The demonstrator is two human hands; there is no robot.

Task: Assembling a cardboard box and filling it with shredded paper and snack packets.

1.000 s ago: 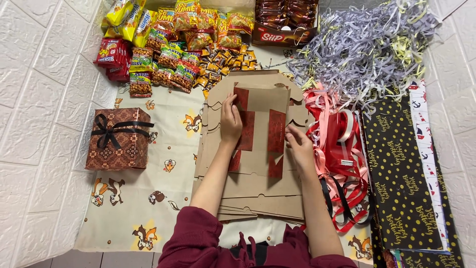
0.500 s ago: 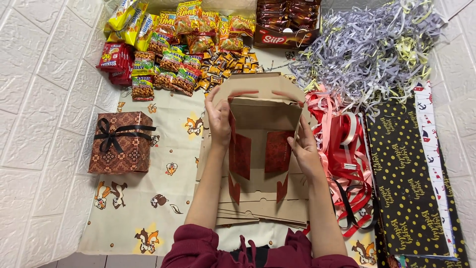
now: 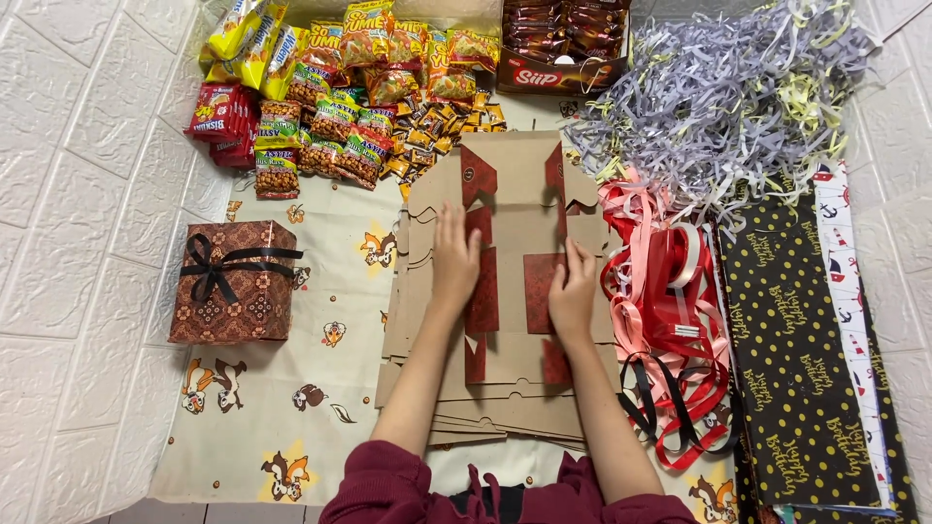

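Note:
A flat brown cardboard box blank (image 3: 513, 243) with dark red patterned flaps lies on top of a stack of similar flat blanks (image 3: 505, 403) in the middle of the cloth. My left hand (image 3: 454, 254) lies flat on its left red flap, fingers spread and pointing away from me. My right hand (image 3: 573, 289) presses on the right red flap, fingers together. Both palms push down on the folded card; neither hand grips anything.
A finished brown patterned gift box with a black ribbon bow (image 3: 233, 281) stands at the left. Snack packets (image 3: 330, 87) and a carton of bars (image 3: 561, 44) lie at the back. Shredded paper (image 3: 718, 87), red and pink ribbons (image 3: 670, 320) and black dotted wrapping paper (image 3: 806, 340) fill the right.
The box blank was lifted and opened up between both hands half a second ago; now it is folded flat on the stack with both hands pressing it down.

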